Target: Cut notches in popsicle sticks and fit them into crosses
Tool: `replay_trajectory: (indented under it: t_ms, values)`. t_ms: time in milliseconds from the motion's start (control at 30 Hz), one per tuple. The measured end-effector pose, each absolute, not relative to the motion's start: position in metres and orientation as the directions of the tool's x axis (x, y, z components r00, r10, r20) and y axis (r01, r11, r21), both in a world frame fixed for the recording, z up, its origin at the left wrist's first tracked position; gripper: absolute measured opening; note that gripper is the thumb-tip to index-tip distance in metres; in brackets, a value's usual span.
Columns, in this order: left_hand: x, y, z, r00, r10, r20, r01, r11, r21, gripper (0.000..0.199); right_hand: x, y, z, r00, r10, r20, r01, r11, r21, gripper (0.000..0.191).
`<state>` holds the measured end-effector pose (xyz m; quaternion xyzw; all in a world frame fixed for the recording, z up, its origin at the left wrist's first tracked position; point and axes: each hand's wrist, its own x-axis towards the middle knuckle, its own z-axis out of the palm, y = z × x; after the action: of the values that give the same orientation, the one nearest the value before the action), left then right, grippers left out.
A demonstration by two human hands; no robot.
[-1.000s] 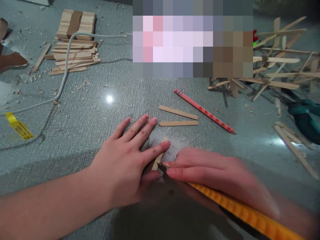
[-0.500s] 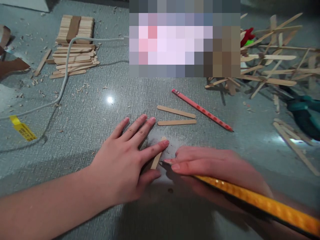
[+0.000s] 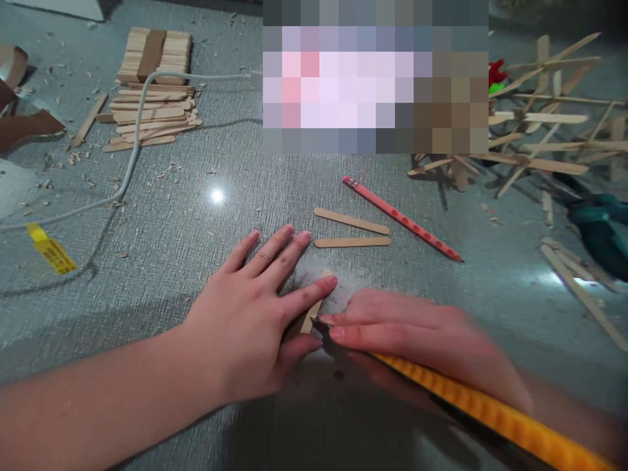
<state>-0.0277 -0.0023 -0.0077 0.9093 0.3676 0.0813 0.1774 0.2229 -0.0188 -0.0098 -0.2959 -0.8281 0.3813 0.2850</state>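
Observation:
My left hand (image 3: 250, 301) lies spread on the grey table, index finger and thumb across a short wooden craft stick (image 3: 310, 319) and holding it down. The stick's middle is partly hidden by the index finger. My right hand (image 3: 417, 333) is closed around a utility knife (image 3: 471, 396) with a ribbed orange-yellow handle. The dark tip meets the stick's right side, between my left thumb and index finger. Two more craft sticks (image 3: 352, 243) lie beyond my left fingertips, beside a pink pencil (image 3: 405, 219).
At the far left sit a banded bundle of craft sticks (image 3: 171, 55) and a loose pile (image 3: 152, 118), with a white cable (image 3: 136, 131) crossing in front. Stick frames (image 3: 544, 118) and green-handled pliers (image 3: 603, 222) are on the right. Small wood chips are scattered about. A blurred patch covers the top middle.
My right hand has brought the knife tip slightly left, from beside the stick onto its edge. My left hand keeps its place; the whole view has shifted a little.

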Motion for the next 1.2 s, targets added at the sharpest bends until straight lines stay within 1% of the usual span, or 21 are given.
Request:
replay_trajectory:
  t_ms: [200,400,500,700,833,933,1000,1100,1200]
  values:
    - [-0.026,-0.002,-0.005,0.715,0.699,-0.006,0.653,-0.664,0.365,0.057,0.221,-0.018,0.000,-0.690,0.695,0.201,0.302,0.529,-0.793,0.024]
    - [-0.026,-0.002,-0.005,0.716,0.698,-0.003,0.650,-0.665,0.367,0.057,0.222,-0.017,0.003,-0.698,0.682,0.218,0.310,0.562,-0.766,0.020]
    - [-0.026,-0.001,-0.006,0.717,0.697,0.009,0.646,-0.670,0.365,0.058,0.221,-0.016,0.000,-0.696,0.686,0.212,0.319,0.559,-0.765,0.023]
    - [-0.027,0.001,-0.007,0.719,0.695,0.008,0.639,-0.667,0.384,0.061,0.223,-0.012,-0.007,-0.621,0.731,0.281,0.243,0.521,-0.818,0.029]
    - [-0.030,0.001,-0.008,0.710,0.701,0.067,0.621,-0.669,0.409,0.065,0.224,-0.014,-0.006,-0.634,0.722,0.277,0.255,0.534,-0.806,0.034]
    - [-0.033,0.003,-0.009,0.717,0.682,0.141,0.572,-0.693,0.439,0.054,0.225,-0.017,-0.005,-0.572,0.759,0.313,0.255,0.527,-0.811,0.032]
    - [-0.035,0.005,-0.011,0.718,0.674,0.175,0.540,-0.697,0.471,0.040,0.226,-0.018,-0.005,-0.531,0.781,0.329,0.264,0.522,-0.811,0.030]
    - [-0.037,0.008,-0.013,0.695,0.692,0.196,0.515,-0.669,0.536,0.020,0.228,-0.017,-0.004,-0.523,0.787,0.327,0.270,0.517,-0.812,0.029]
    - [-0.039,0.008,-0.013,0.683,0.707,0.183,0.507,-0.639,0.578,0.018,0.229,-0.015,-0.004,-0.513,0.796,0.322,0.275,0.508,-0.817,0.029]
